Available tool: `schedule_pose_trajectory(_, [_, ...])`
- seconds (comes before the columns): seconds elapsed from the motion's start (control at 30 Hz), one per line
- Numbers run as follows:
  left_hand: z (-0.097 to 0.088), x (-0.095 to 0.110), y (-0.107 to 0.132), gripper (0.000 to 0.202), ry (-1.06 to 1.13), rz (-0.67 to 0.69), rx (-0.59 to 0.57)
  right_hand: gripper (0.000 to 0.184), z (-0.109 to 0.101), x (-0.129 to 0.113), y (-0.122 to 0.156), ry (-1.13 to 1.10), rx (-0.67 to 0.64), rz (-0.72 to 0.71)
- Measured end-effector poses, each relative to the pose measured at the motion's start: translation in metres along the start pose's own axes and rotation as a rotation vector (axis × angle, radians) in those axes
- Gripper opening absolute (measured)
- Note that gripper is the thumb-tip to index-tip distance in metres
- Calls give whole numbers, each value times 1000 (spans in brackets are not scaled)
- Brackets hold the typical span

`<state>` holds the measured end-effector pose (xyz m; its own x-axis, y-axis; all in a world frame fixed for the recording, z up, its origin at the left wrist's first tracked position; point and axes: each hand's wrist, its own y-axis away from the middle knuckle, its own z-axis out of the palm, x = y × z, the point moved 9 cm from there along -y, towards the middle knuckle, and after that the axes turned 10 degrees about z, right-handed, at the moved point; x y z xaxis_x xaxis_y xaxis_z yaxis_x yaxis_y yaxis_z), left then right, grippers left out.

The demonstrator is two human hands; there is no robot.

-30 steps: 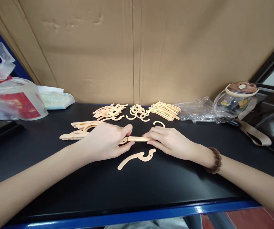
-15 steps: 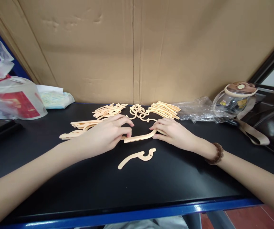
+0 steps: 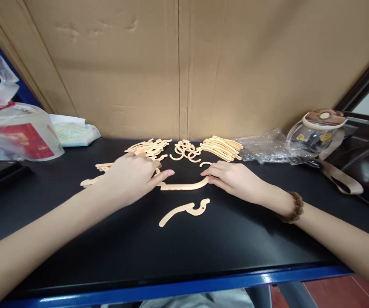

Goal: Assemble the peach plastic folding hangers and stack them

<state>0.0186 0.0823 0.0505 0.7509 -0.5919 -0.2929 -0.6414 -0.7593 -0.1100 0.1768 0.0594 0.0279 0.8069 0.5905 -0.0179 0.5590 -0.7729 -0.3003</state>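
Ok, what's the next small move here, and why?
I'd probably lower the thumb of the left hand onto the left end of the curved strip. The right hand grips its right end, while that thumb stretches out near the left end, so the strip may be steadied from one side only. What lies under the left hand is hidden.

Your view was moderately bright, lit seemingly from above. Glare struck the blue table edge, and highlights broke across the clear plastic; a soft diagonal shadow crossed the upper right of the cardboard. You saw the pale curved strip fairly sharply, whereas the plastic bag blurred at the left margin, where wide-angle distortion made upright lines lean.
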Motion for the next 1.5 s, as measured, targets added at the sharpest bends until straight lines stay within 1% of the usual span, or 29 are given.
schedule_pose_trajectory(0.07, [4,6,-1,57,56,42,-39,24,-2,-4,1,7,13,-14])
schedule_pose_trajectory(0.13, [7,17,-2,51,125,117,-34,24,-3,-9,2,8,18,-28])
schedule_pose_trajectory(0.23, [7,37,0,43,222,272,48,22,-2,-12,2,8,16,-26])
schedule_pose_trajectory(0.33, [7,50,3,37,273,379,105,23,-1,-12,1,33,7,-1])
schedule_pose_trajectory(0.4, [6,55,4,32,293,419,127,22,-1,-12,1,36,8,3])
schedule_pose_trajectory(0.5, [3,59,6,30,296,451,148,19,-1,-13,1,19,17,1])
schedule_pose_trajectory(0.57, [4,60,6,30,274,469,142,19,-2,-13,1,4,21,6])
schedule_pose_trajectory(0.63, [7,60,7,37,255,484,124,20,-2,-14,2,-12,18,2])
schedule_pose_trajectory(0.73, [14,55,7,50,256,475,108,21,-1,-18,4,-60,-5,-29])
schedule_pose_trajectory(0.83, [16,48,5,50,268,468,136,22,0,-23,6,-111,-20,-68])
schedule_pose_trajectory(0.9, [14,45,3,47,255,457,176,23,0,-26,7,-122,-24,-83])
schedule_pose_trajectory(0.97, [12,38,-1,37,239,386,210,25,1,-28,7,-140,-35,-91])
schedule_pose_trajectory(1.03, [14,28,-4,26,253,270,217,26,2,-29,7,-166,-47,-94])
schedule_pose_trajectory(1.1, [17,22,-5,25,293,192,198,28,1,-30,7,-191,-53,-100])
schedule_pose_trajectory(1.17, [20,23,-5,30,321,186,178,29,1,-33,7,-211,-57,-113])
schedule_pose_trajectory(1.27, [21,27,-5,35,315,225,150,31,-1,-37,8,-234,-48,-134])
schedule_pose_trajectory(1.4, [22,28,-4,35,335,221,100,30,-9,-44,11,-251,30,-177])
schedule_pose_trajectory(1.5, [21,26,-3,33,354,189,101,23,-15,-53,15,-281,68,-233])
